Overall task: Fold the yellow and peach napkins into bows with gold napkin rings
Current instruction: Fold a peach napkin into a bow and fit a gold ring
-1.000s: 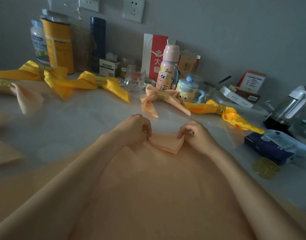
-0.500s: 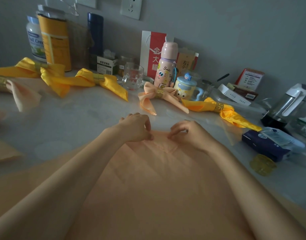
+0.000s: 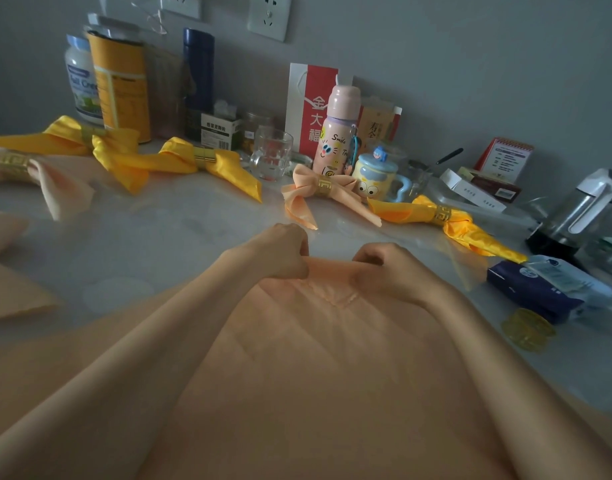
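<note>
Both hands (image 3: 329, 263) pinch rolled far edge, smooth peach napkin (image 3: 315, 358).

**Bow count: five up, one napkin live**

Past the left grip (image 3: 280, 251) and right grip (image 3: 391, 268), here's the tally: three yellow bows (image 3: 65, 133) (image 3: 180, 157) (image 3: 471, 233), two peach bows (image 3: 62, 192) (image 3: 304, 178), and five gold rings (image 3: 323, 187), one on each. Right of the right grip, one loose gold ring (image 3: 526, 329). Under both grips, one flat peach napkin (image 3: 315, 358). Out left of the left grip, two peach cloth pieces (image 3: 3, 230) (image 3: 13, 296).
</note>
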Tool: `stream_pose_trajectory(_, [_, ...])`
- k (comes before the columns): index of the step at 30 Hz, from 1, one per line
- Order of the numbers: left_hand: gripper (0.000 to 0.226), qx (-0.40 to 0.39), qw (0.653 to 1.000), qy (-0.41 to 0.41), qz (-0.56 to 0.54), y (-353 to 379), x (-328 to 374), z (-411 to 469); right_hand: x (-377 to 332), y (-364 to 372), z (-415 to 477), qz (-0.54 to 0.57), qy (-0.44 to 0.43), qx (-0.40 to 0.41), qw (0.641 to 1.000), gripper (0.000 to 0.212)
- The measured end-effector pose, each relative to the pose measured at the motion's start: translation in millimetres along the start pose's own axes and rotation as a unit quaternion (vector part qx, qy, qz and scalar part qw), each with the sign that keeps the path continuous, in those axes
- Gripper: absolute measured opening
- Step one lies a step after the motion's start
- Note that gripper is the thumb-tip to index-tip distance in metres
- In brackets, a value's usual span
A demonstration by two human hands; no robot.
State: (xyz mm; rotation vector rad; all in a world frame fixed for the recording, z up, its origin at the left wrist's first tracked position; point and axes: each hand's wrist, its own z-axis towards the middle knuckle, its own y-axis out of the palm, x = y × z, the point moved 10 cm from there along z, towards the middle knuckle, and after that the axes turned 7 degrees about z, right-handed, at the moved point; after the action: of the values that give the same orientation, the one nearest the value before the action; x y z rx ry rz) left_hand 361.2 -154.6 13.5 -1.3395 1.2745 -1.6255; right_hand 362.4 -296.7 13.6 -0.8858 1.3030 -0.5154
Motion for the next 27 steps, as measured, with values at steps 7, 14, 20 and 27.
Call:
stream_pose_trajectory(7, [0.026, -0.107, 0.992, 0.033, 0.051, 6, 13, -8, -27, 12, -7, -0.120, -0.064, -0.024, 0.990, 0.033])
stream_pose_trajectory(14, [0.037, -0.278, 0.957, 0.002, 0.085, 28, 12, -29, -30, 28, -16, -0.148, -0.044, -0.126, 0.980, 0.031])
stream_pose_trajectory(20, [0.033, -0.248, 0.967, -0.053, 0.019, 32, 6, -18, -18, 32, -36, -0.124, 0.056, -0.261, 0.956, 0.027])
stream_pose_trajectory(27, [0.033, -0.227, 0.971, -0.046, 0.063, 35, 5, -16, -57, 33, -25, -0.003, -0.065, -0.152, 0.986, 0.010])
